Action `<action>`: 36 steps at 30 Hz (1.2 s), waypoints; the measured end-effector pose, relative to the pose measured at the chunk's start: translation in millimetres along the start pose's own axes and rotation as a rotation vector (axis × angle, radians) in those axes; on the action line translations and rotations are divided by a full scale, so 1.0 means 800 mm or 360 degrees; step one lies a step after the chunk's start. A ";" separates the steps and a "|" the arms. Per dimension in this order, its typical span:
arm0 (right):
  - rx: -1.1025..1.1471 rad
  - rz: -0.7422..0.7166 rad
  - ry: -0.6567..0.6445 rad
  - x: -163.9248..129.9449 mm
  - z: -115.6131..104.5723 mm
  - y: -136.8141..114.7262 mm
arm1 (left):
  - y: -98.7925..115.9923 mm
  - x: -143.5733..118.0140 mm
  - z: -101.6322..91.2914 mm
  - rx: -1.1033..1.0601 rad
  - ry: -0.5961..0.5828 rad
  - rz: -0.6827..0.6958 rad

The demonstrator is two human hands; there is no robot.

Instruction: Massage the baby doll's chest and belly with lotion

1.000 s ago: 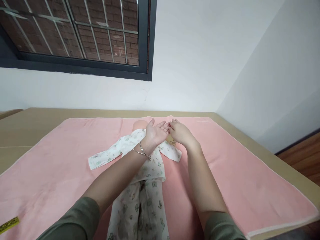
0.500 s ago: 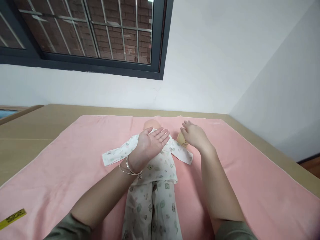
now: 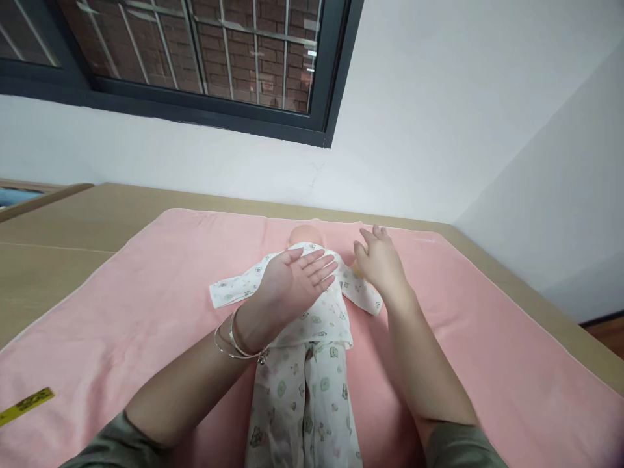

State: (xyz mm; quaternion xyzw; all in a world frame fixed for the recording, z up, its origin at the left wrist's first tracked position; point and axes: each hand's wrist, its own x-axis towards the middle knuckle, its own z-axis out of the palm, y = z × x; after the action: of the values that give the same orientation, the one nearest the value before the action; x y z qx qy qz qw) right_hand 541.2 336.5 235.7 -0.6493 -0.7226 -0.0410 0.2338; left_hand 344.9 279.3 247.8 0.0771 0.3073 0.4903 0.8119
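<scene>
A baby doll's rounded, peach-coloured head (image 3: 305, 234) shows above the collar of a white printed top (image 3: 322, 327). Matching printed trousers (image 3: 325, 396) reach down to the lower edge of the view. Over the chest of the top, my left hand (image 3: 295, 283) is held palm up, open, with its fingers stretched out and nothing on it. My right hand (image 3: 383, 260) is raised with its back towards me, its fingers apart, near the top's right-hand sleeve (image 3: 361, 296). Mostly hidden behind that hand is a small yellow object (image 3: 357, 269). Two thin bracelets circle my left wrist.
A pink blanket (image 3: 146, 312) lies under the doll on a wooden surface (image 3: 58, 260). A yellow strip with black print (image 3: 26, 406) is at the lower left. Behind rise a white wall (image 3: 414, 130) and a dark-framed barred window (image 3: 209, 110).
My view has shifted slightly. The right hand has turned so its fingers point up more, and it covers more of the yellow object. The left hand stays palm up.
</scene>
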 end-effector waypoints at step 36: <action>0.0996 -0.1545 0.0023 -0.150 0.023 -0.106 | -0.032 -0.066 0.001 0.0337 -0.0236 0.0945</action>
State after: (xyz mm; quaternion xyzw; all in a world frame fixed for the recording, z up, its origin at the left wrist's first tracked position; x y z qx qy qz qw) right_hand 460.1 220.1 193.1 -0.1430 -0.9138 0.0677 0.3741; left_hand 347.6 221.7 260.1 0.2830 0.2606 0.6640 0.6412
